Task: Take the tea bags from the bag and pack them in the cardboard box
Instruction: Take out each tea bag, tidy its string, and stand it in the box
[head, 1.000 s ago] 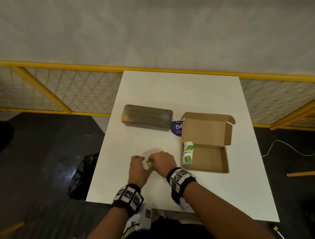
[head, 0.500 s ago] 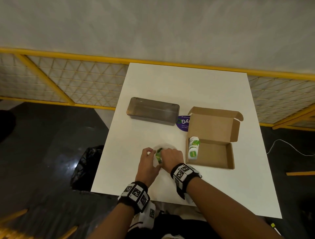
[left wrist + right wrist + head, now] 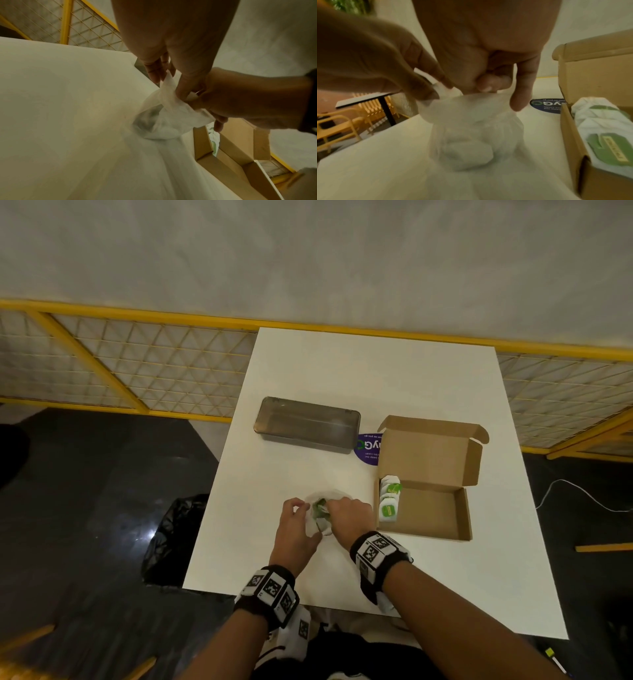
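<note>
So the white table [image 3: 376, 378] has everything laid out. Biggest thing on it is the cardboard box [image 3: 433, 513], lid flipped up at the back, sitting to the right of the hands. Along its left wall there's a short row of tea bags [image 3: 389, 501] standing on edge, white with green labels. The rest of the box floor is bare, so I'd call it an early-ish stage: a handful packed, lots of room left.

Further back there's a grey tray [image 3: 306, 424] and a purple sticker [image 3: 369, 449] peeking out between tray and box. Neither looks like part of the job.

The thin clear bag [image 3: 320, 513] sits on the table just left of the box, between both hands. The left hand [image 3: 296, 529] pinches the bag's edge, fingers curled on the plastic. The right hand [image 3: 349, 513] has its fingers bent down into the mouth, closed on the plastic rim; can't tell if it's got a tea bag yet. In the right wrist view there's a pale lump at the bottom of the bag, and the head view shows green in there, so I'd guess more are left to pull out.
</note>
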`<state>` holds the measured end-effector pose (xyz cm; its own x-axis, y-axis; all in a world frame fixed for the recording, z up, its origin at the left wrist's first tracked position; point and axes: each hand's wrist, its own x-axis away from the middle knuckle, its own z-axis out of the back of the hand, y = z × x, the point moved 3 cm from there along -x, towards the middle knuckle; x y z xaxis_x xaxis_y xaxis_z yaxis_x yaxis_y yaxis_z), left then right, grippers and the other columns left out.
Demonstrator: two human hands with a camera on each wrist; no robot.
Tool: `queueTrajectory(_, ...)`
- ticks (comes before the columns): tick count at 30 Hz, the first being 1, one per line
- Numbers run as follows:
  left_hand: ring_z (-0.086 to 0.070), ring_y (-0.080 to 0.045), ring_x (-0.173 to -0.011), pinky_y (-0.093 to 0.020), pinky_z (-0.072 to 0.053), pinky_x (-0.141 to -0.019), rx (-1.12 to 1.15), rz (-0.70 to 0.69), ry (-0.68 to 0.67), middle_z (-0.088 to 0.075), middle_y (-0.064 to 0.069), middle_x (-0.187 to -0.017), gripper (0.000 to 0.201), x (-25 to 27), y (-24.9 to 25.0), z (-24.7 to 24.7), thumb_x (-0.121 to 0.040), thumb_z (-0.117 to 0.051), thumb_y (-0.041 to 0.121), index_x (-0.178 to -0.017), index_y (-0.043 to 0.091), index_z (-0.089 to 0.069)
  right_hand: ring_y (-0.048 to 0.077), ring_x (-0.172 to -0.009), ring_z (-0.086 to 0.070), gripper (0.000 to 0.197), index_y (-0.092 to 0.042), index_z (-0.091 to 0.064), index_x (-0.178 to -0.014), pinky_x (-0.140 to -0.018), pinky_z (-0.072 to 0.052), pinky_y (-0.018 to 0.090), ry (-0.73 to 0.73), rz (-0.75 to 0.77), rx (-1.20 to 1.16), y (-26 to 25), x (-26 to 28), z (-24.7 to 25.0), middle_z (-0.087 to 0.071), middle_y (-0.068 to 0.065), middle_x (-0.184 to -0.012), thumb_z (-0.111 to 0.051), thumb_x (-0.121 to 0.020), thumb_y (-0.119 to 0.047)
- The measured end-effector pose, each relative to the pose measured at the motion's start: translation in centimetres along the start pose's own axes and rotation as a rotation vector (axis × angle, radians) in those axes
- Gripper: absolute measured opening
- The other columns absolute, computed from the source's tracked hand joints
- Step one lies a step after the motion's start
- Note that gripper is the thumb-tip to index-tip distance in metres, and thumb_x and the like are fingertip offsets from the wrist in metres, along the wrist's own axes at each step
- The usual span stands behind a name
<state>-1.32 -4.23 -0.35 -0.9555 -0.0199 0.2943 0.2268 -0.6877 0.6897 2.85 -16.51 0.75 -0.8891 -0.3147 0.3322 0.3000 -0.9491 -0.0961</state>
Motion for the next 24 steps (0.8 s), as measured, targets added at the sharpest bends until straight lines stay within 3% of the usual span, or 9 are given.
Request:
queueTrajectory(3, -0.052, -0.015, -0.102, -0.021, -0.047, -0.091, 0.014, 0.044, 0.01, -0.036, -0.002, -0.132, 0.054, -0.2, -0.1, 0.2, -0.077, -0.077, 0.011, -0.126, 0.007, -0.054, 0.032, -0.089, -0.066, 0.021, -0.016, -0.06, -0.11, -0.068, -0.043, 0.032, 0.064, -0.024, -0.084, 0.7, -0.1, 0.4, -0.067, 0.01, -0.101, -0.044, -0.097, -0.02)
queueTrajectory(6, -0.051, -0.012, -0.101, -0.016, -0.042, -0.09, 0.02, 0.061, 0.026, -0.037, -0.002, -0.133, 0.055, -0.4, -0.2, 0.3, -0.076, -0.079, 0.012, -0.125, 0.006, -0.055, 0.029, -0.084, -0.064, 0.021, -0.021, -0.065, -0.102, -0.066, -0.045, 0.032, 0.116, -0.11, -0.295, 1.9, -0.2, 0.8, -0.069, 0.006, -0.094, -0.047, -0.094, -0.029)
queueTrajectory(9, -0.052, -0.013, -0.101, -0.016, -0.041, -0.089, 0.013, 0.072, 0.028, -0.037, -0.001, -0.132, 0.056, -0.7, -0.1, 0.2, -0.075, -0.08, 0.015, -0.125, 0.007, -0.055, 0.022, -0.076, -0.063, 0.02, -0.022, -0.071, -0.09, -0.064, -0.052, 0.034, 0.115, -0.17, -0.635, 2.9, -0.2, 1.3, -0.07, 0.001, -0.081, -0.054, -0.091, -0.031)
queueTrajectory(14, -0.056, -0.021, -0.107, -0.029, -0.05, -0.097, 0.041, 0.141, 0.083, -0.034, -0.001, -0.134, 0.057, -1.1, -1.0, 0.8, -0.078, -0.078, 0.016, -0.128, 0.004, -0.052, 0.014, -0.057, -0.055, 0.011, -0.017, -0.074, -0.079, -0.054, -0.053, 0.043, 0.208, -0.173, -1.126, 4.0, 0.8, 3.9, -0.062, -0.001, -0.065, -0.067, -0.088, -0.02)
queueTrajectory(16, -0.054, -0.024, -0.114, -0.034, -0.05, -0.099, 0.056, 0.166, 0.103, -0.033, -0.002, -0.134, 0.058, -1.5, -1.7, 1.0, -0.08, -0.076, 0.018, -0.13, 0.002, -0.05, 0.007, -0.053, -0.052, 0.013, -0.019, -0.073, -0.078, -0.048, -0.052, 0.036, 0.217, -0.211, -1.294, 4.4, 1.4, 5.6, -0.06, -0.006, -0.063, -0.069, -0.088, -0.014)
queueTrajectory(19, -0.045, -0.028, -0.123, -0.033, -0.044, -0.103, -0.009, 0.195, 0.099, -0.033, -0.007, -0.14, 0.052, -2.0, -1.9, 1.7, -0.085, -0.071, 0.025, -0.129, 0.004, -0.053, 0.004, -0.053, -0.054, 0.01, -0.016, -0.073, -0.082, -0.045, -0.052, 0.029, 0.26, -0.209, -1.45, 5.1, 2.2, 7.7, -0.065, -0.011, -0.062, -0.069, -0.088, -0.009)
queueTrajectory(24, -0.037, -0.031, -0.131, -0.043, -0.036, -0.107, -0.166, 0.187, 0.168, -0.029, -0.009, -0.152, 0.042, -2.4, -1.0, 3.0, -0.089, -0.063, 0.027, -0.129, 0.015, -0.056, 0.01, -0.047, -0.056, 0.008, -0.012, -0.073, -0.083, -0.037, -0.041, 0.016, 0.355, -0.245, -1.558, 6.1, 3.7, 10.1, -0.067, 0.005, -0.073, -0.069, -0.088, -0.007)
